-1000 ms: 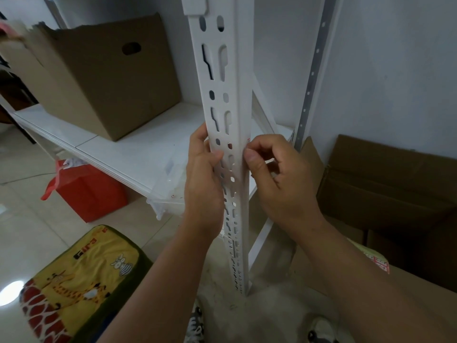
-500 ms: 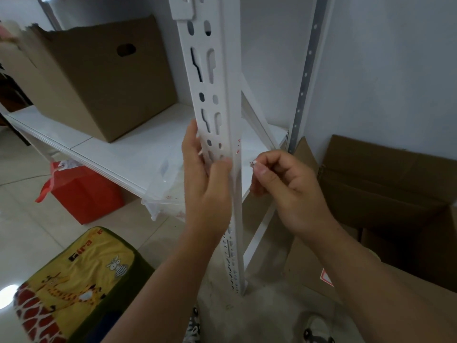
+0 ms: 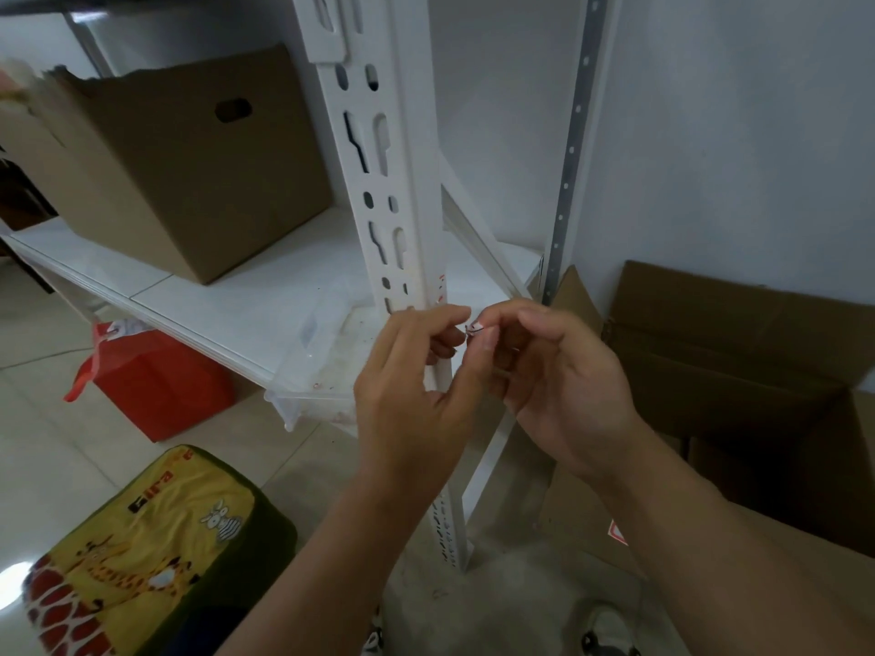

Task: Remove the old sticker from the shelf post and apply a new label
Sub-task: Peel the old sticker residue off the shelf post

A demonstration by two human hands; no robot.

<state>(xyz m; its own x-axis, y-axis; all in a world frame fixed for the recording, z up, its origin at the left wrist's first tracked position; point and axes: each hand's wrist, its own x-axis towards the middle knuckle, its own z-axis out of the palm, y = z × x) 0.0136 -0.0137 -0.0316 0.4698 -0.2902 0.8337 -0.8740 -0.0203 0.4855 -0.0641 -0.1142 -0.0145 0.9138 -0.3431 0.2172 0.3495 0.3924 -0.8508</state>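
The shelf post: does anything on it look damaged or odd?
Yes. Small red and white sticker scraps cling to the shelf post edge just above the hands, so the old sticker came off in pieces.

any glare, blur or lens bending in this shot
Head view: a bright glare patch on the floor tiles at lower left; the wide lens bows the shelf post and wall rail; the sticker scrap in the right hand is soft, its print unreadable; light is even, shadows faint.
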